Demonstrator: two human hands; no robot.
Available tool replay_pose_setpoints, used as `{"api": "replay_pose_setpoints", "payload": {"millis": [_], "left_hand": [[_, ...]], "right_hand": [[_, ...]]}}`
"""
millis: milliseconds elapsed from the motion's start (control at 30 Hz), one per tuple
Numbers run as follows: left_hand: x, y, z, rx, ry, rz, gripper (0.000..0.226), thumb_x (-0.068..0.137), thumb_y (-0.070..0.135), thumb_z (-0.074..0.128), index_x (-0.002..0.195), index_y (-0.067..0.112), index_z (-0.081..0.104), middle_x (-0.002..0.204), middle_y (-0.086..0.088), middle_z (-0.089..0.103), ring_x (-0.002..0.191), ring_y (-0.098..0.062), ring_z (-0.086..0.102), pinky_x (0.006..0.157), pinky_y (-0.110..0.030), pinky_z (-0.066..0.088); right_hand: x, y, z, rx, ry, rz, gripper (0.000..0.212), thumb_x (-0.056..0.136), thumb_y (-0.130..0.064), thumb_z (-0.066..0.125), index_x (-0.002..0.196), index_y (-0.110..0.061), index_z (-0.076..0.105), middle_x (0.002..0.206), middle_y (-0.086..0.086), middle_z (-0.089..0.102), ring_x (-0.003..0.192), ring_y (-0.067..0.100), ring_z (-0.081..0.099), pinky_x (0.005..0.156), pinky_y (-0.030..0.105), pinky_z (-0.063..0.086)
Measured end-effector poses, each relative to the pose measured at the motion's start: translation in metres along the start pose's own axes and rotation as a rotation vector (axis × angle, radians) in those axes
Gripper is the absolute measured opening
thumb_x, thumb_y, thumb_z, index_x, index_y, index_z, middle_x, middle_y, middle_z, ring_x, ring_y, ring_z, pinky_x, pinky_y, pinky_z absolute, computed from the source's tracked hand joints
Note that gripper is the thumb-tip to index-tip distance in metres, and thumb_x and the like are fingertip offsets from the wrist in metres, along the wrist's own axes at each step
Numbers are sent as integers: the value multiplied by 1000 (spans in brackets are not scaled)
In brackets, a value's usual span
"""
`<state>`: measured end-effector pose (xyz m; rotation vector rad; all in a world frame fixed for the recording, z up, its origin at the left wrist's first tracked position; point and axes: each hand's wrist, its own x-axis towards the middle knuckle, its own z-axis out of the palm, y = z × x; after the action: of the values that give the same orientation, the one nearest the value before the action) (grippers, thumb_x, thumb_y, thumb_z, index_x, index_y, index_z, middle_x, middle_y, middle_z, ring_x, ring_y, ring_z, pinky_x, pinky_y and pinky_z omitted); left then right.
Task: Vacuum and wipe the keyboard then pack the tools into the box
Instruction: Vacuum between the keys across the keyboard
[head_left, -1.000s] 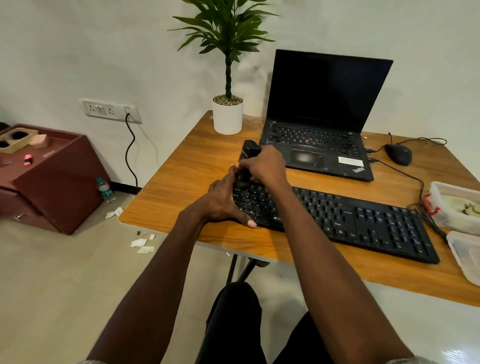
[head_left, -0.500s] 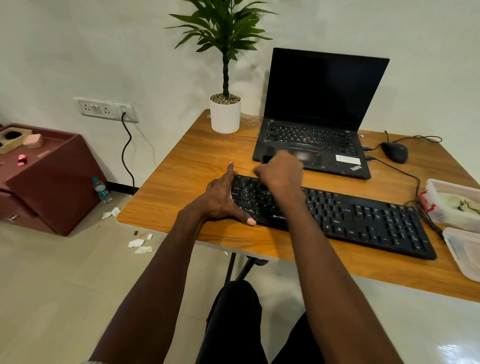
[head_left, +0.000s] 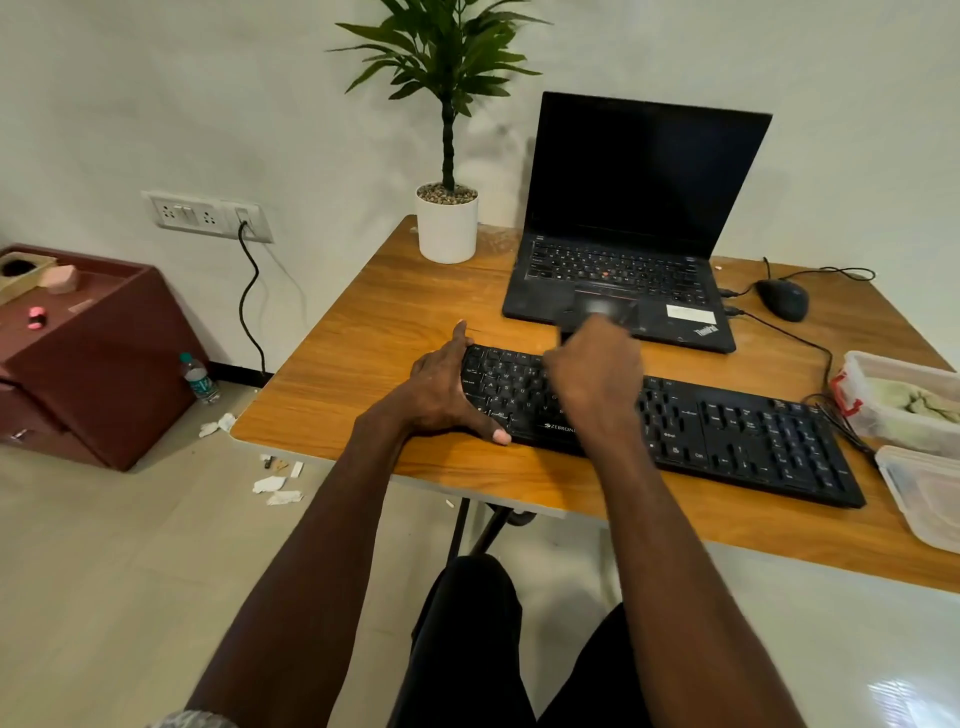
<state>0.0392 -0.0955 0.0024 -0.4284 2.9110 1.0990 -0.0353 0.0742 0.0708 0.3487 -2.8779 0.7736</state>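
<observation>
A long black keyboard (head_left: 727, 436) lies across the wooden table (head_left: 389, 322). My left hand (head_left: 441, 389) braces its left end, thumb stretched along the front edge and index finger straight up the side. My right hand (head_left: 597, 374) hovers over the left-middle keys, blurred by motion, curled round a small black hand vacuum (head_left: 567, 335). Only a dark bit of the vacuum shows beyond the knuckles. At the right edge stands a clear plastic box (head_left: 860, 415) with a red latch and a pale cloth (head_left: 914, 400) inside.
An open black laptop (head_left: 639, 176) sits just behind the keyboard, a wired mouse (head_left: 782, 299) to its right, a potted plant (head_left: 447, 228) at the back. The box's clear lid (head_left: 930, 493) lies near the right front corner. Cables run beside the box.
My right hand has slid the vacuum rightward along the keyboard, from the left end towards the middle. The left hand has stayed at the keyboard's left end.
</observation>
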Motion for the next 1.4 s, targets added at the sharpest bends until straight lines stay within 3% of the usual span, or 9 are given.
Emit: {"api": "replay_pose_setpoints", "payload": {"millis": [167, 433, 567, 667, 800, 967, 1167, 1300, 1400], "left_hand": [[8, -8, 2, 2, 40, 42, 159, 28, 87, 79, 156, 22, 10, 156, 5, 31, 144, -27, 28, 116, -56, 26], [1, -2, -2, 2, -33, -1, 163, 33, 76, 82, 154, 31, -19, 164, -2, 13, 149, -33, 11, 120, -56, 17], [2, -1, -2, -19, -50, 13, 165, 33, 77, 83, 153, 31, -20, 165, -2, 13, 150, -32, 11, 121, -55, 16], [1, -2, -2, -41, -57, 14, 166, 33, 77, 86, 153, 34, -20, 164, -1, 17, 150, -30, 15, 120, -55, 20], [-3, -3, -6, -104, -91, 21, 162, 36, 68, 91, 153, 37, -17, 164, 3, 14, 148, -27, 20, 119, -52, 25], [0, -5, -6, -101, -90, 29, 161, 39, 63, 91, 153, 33, -18, 163, -3, 20, 149, -27, 19, 120, -52, 24], [-3, -6, -8, -195, -132, 26, 161, 41, 54, 95, 152, 36, -20, 164, 3, 8, 148, -26, 19, 119, -50, 26], [-2, -15, -12, -338, -176, 25, 156, 51, 32, 97, 154, 32, -21, 161, 1, 21, 148, -18, 22, 121, -43, 25], [-2, -17, -14, -413, -181, 2, 152, 56, 18, 96, 154, 30, -19, 163, -3, 18, 149, -17, 20, 121, -40, 25]], "right_hand": [[-18, -39, 17, 248, -250, -266, 24, 73, -35, 72, 84, -16, 61, 77, -1, 64, 70, 19, 62, 57, 30, 47], [6, 21, -18, 99, -23, -66, 39, 82, -34, 73, 112, -14, 60, 95, -1, 64, 79, 14, 53, 72, 30, 47], [-18, -1, -9, 155, -279, -359, 34, 75, -34, 76, 104, -20, 63, 90, -7, 62, 81, 14, 58, 68, 29, 47], [-16, -4, -11, 253, -428, -360, 30, 72, -29, 77, 97, -20, 63, 90, -3, 66, 80, 17, 62, 62, 29, 49], [-3, 6, -14, 177, -205, -280, 45, 76, -34, 76, 115, -19, 63, 103, -2, 66, 90, 18, 63, 78, 35, 55], [-13, 0, -17, 315, -572, -382, 30, 68, -23, 80, 94, -20, 64, 90, -1, 68, 82, 18, 66, 71, 38, 58], [4, 4, -5, 298, -223, -291, 39, 76, -30, 76, 111, -16, 63, 96, -4, 63, 85, 19, 64, 75, 37, 57], [3, -6, -3, 333, -519, -448, 31, 72, -23, 78, 100, -13, 67, 90, 3, 70, 78, 23, 67, 69, 39, 57], [18, -9, 5, 354, -419, -384, 35, 74, -23, 78, 106, -14, 65, 97, 0, 69, 85, 20, 65, 72, 34, 54]]}}
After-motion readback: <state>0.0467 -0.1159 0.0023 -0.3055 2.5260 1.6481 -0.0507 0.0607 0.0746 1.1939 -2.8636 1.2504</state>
